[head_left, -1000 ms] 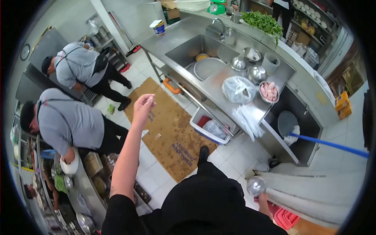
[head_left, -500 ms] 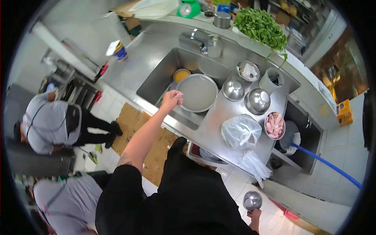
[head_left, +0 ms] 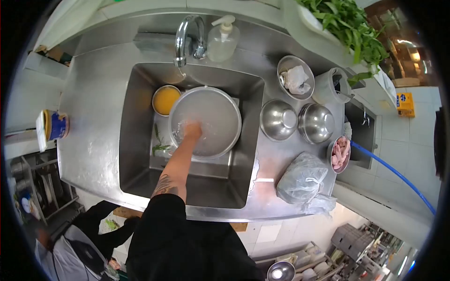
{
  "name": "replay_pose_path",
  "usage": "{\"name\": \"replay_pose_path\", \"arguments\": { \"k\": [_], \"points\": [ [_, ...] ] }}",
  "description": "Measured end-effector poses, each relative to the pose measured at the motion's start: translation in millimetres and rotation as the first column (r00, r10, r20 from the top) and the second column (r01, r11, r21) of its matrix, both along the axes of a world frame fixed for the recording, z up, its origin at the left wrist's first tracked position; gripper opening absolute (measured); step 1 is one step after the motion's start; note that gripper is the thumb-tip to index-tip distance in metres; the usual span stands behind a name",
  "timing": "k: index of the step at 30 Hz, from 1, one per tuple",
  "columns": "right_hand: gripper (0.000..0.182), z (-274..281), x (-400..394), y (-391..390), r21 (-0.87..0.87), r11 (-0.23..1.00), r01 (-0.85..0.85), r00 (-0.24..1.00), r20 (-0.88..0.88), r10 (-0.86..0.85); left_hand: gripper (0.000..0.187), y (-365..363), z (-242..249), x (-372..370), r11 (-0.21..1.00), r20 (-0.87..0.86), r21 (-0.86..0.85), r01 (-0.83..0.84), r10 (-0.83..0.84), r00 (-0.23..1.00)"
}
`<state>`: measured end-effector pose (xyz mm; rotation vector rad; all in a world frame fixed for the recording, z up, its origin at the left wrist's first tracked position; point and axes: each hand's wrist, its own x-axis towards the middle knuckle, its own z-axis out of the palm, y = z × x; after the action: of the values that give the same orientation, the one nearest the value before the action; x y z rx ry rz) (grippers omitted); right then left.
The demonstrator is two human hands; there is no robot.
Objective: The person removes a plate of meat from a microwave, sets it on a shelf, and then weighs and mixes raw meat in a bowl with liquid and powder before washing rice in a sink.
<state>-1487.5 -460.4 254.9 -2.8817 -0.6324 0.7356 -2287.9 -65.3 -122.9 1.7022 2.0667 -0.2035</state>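
My left hand [head_left: 192, 130] reaches down into a round metal basin [head_left: 236, 140] of cloudy water inside the sink. Its fingers are under the surface, so I cannot see whether they are open or closed. A smaller bowl of orange-yellow liquid [head_left: 167, 100] stands beside the basin, and green leaves [head_left: 161, 147] lie on the sink floor. At the bottom edge of the view is a steel bowl [head_left: 281, 271]; my right hand is not visible there.
On the right counter are upturned steel bowls [head_left: 278, 120], a tied plastic bag [head_left: 302, 180] and a bowl of pale pink meat [head_left: 340, 154]. A faucet [head_left: 190, 40] and soap bottle [head_left: 223, 42] stand behind the sink. A person [head_left: 82, 253] is at lower left.
My left hand has gone from above the basin's edge down into its water. The view has shifted closer over the sink. My right hand, earlier holding the steel bowl, has left the view.
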Motion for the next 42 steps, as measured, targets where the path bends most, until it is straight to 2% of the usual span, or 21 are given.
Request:
{"name": "replay_pose_path", "arguments": {
  "k": [2,4,5,6,7,8,10,13,17,19,20,22,25,29,30,31,35,36,37,39,42],
  "points": [
    [0.027,12,-22,-14,-0.013,1.000,-0.011,1.000,0.021,0.011,0.064,13,-29,-10,0.986,-0.064,-0.005,-0.169,0.168,0.984],
    [0.026,22,-34,-26,-0.013,1.000,-0.024,0.999,0.044,0.025,0.044,22,-45,-11,0.880,-0.016,0.245,0.407,-0.416,0.909],
    [0.026,26,-40,-36,-0.014,1.000,-0.027,0.998,0.051,0.027,0.044,33,-30,-5,0.875,-0.009,0.249,0.416,-0.428,0.904],
    [0.025,31,-48,-50,-0.021,0.999,-0.026,0.998,0.056,0.027,0.038,41,-13,3,0.964,0.133,0.248,-0.096,0.064,0.989],
    [0.024,33,-56,-63,-0.024,0.999,-0.025,0.998,0.057,0.026,0.034,47,0,6,0.794,0.251,0.177,-0.582,0.535,0.807],
    [0.024,37,-58,-68,-0.023,0.999,-0.035,0.997,0.061,0.036,0.034,39,-17,5,0.796,0.256,0.177,-0.579,0.530,0.808],
    [0.022,44,-58,-75,-0.015,0.998,-0.054,0.996,0.074,0.055,0.028,22,-47,5,0.862,0.239,0.487,0.139,-0.285,0.928],
    [0.020,59,-71,-119,-0.032,0.998,-0.049,0.996,0.079,0.052,0.026,42,7,-3,0.983,-0.046,0.118,-0.139,0.145,0.988],
    [0.018,65,-58,-133,-0.033,0.993,-0.111,0.991,0.076,0.113,0.028,20,-74,10,0.947,0.263,0.235,0.219,-0.279,0.924],
    [0.017,65,-57,-156,-0.042,0.991,-0.124,0.990,0.065,0.126,0.031,48,31,8,0.856,0.308,-0.219,-0.469,0.517,0.799],
    [0.016,61,-53,-161,-0.039,0.990,-0.138,0.988,0.056,0.140,0.031,36,-78,8,0.857,0.303,-0.211,-0.471,0.515,0.802],
    [0.015,54,-40,-159,-0.025,0.983,-0.179,0.983,0.046,0.180,0.034,5,-264,2,0.932,0.116,0.279,-0.229,0.204,0.972],
    [0.013,41,-5,-187,-0.002,0.978,-0.209,0.977,0.042,0.209,0.039,-11,-1,36,0.912,0.006,-0.011,-0.409,0.409,0.912],
    [0.011,-13,83,-178,0.049,0.964,-0.263,0.965,-0.001,0.263,0.040,-17,-21,44,0.971,-0.094,-0.037,-0.238,0.233,0.968],
    [0.014,-37,118,-164,0.055,0.951,-0.306,0.952,-0.001,0.306,0.038,-2,-14,49,0.941,-0.006,0.221,-0.255,0.263,0.965],
    [0.017,-53,153,-162,0.063,0.937,-0.344,0.939,0.002,0.345,0.036,11,13,61,0.845,0.089,0.462,-0.269,0.257,0.962],
    [0.028,-103,257,-201,0.112,0.892,-0.438,0.899,0.029,0.438,0.037,2,197,81,0.673,0.433,0.498,-0.547,0.354,0.829],
    [0.031,-127,284,-249,0.129,0.896,-0.424,0.906,0.054,0.421,0.045,6,163,33,0.875,0.377,0.158,-0.458,0.375,0.847],
    [0.031,-120,275,-232,0.285,0.957,-0.056,0.996,-0.056,0.075,0.047,-11,66,-28,0.993,-0.183,0.014,-0.118,0.119,0.976],
    [0.034,-122,295,-234,0.258,0.965,-0.043,0.999,0.013,0.041,0.054,-66,250,77,0.984,-0.262,-0.047,-0.171,0.153,0.953],
    [0.029,-82,302,-218,0.452,0.892,-0.030,0.999,0.051,0.008,0.026,-57,265,90,0.717,0.135,0.631,-0.297,0.275,0.952]
  ]
}}
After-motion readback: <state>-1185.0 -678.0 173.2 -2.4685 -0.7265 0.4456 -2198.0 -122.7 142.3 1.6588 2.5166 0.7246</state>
